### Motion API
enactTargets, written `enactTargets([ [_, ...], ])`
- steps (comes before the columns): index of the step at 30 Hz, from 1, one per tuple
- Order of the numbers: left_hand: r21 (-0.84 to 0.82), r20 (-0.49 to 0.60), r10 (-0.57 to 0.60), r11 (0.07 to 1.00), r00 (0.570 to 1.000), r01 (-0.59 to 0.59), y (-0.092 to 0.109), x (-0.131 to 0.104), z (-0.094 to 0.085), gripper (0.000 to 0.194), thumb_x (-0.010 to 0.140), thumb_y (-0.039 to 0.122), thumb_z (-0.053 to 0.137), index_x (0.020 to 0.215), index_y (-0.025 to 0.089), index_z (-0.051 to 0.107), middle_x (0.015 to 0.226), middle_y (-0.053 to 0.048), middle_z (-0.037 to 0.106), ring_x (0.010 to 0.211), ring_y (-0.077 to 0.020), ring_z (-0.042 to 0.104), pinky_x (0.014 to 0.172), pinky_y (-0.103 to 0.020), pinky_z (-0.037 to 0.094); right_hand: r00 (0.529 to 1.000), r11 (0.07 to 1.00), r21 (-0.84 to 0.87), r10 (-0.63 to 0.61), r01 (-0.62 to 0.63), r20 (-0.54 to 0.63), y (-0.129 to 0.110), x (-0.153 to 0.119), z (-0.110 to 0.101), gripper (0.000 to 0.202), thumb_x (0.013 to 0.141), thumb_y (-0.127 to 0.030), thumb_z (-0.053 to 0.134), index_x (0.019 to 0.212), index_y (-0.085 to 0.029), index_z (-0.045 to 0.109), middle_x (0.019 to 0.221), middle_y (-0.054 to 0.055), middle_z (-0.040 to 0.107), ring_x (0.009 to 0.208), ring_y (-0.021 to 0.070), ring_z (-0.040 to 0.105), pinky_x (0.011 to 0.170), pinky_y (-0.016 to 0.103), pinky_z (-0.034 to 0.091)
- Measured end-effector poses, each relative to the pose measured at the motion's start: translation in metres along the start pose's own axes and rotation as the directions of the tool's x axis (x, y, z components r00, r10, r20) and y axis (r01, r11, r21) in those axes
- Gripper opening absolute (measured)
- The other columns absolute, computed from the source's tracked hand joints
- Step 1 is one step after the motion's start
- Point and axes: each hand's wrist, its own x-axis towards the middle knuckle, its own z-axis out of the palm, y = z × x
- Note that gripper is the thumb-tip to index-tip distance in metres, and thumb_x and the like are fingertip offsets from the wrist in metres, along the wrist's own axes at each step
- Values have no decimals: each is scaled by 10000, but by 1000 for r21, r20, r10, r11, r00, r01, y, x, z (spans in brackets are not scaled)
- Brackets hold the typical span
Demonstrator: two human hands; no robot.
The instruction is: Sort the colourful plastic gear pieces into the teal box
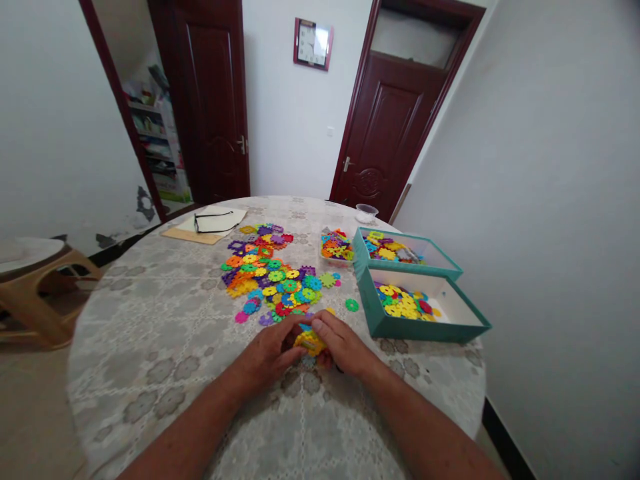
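Close to the front of the pile, my left hand (276, 348) and my right hand (341, 343) meet around a stack of yellow plastic building discs (311, 342). Fingers of both hands are curled against the stack, which hides part of their grip. A bit of blue shows just above the yellow between the fingers. Beyond the hands spreads a heap of notched plastic discs (275, 276) in green, yellow, orange, blue, purple and red. One green disc (351, 305) lies apart, to the right of the heap.
At the right stand two teal boxes (373, 325) with coloured pieces inside. Beside them is a clear tub (323, 259) of mixed pieces. A clear bowl (367, 212) sits at the far edge. Eyeglasses (197, 225) rest on paper at the back left. A stool (60, 293) stands left of the table.
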Motion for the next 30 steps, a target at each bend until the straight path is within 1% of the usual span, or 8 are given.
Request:
enactTargets([
  [3,-23,-5,-6,1000,1000,6,3,0,1,559,905,234,633,1459,247,558,941,-13,747,796,-168,661,755,-279,525,996,991,-115,-74,67,-59,-5,-4,6,382,1032,-627,465,999,-249,509,822,-16,595,627,138,557,541,244,406],
  [9,64,-34,80,995,996,-78,3,4,-1,258,930,270,625,1156,237,745,1101,-57,754,1021,-222,683,945,-336,523,973,941,-314,-178,124,-148,-12,-7,10,259,914,-408,690,971,-246,496,827,-40,573,774,157,536,664,259,390],
  [12,94,-75,63,994,995,-56,2,4,-1,236,926,315,657,1122,216,745,1042,-59,742,959,-214,680,877,-322,529,972,934,-326,-195,144,-130,-14,-5,8,216,863,-317,719,972,-238,550,820,-49,586,753,145,538,659,254,398],
  [16,86,-127,36,996,991,-25,3,2,-2,285,917,363,694,1154,206,719,950,-39,716,807,-177,655,746,-293,525,968,927,-353,-194,127,-160,-23,-8,-7,160,920,-358,669,1000,-221,654,806,-29,629,682,134,570,614,247,433],
  [20,246,-262,47,969,964,19,-2,1,-11,219,952,330,633,1121,207,700,933,-44,705,827,-190,654,778,-316,528,966,926,-378,-121,26,-229,-49,-14,-48,387,959,-406,623,1314,-252,608,806,-37,641,547,118,588,530,239,470],
  [23,404,-344,17,905,939,132,-11,0,-22,195,957,247,572,1112,196,678,1002,-74,701,936,-220,667,875,-352,533,940,834,-549,-149,-47,-307,-71,-3,-98,380,960,-427,623,1286,-232,644,809,-13,669,559,128,618,538,240,481],
  [27,542,-315,-2,821,949,181,-18,-3,-28,185,953,245,578,1108,203,669,1086,-93,686,1049,-239,652,961,-364,524,829,678,-695,-231,-240,-510,-87,36,-167,383,974,-389,592,1293,-185,651,904,40,740,564,128,631,604,256,495],
  [30,591,-313,-32,776,949,221,-19,-5,-27,213,935,264,616,1132,207,672,1138,-103,680,1125,-259,634,1001,-372,513,779,564,-737,-241,-373,-579,-86,61,-203,425,992,-360,554,1363,-165,621,1066,105,756,690,173,688,729,304,534],
])
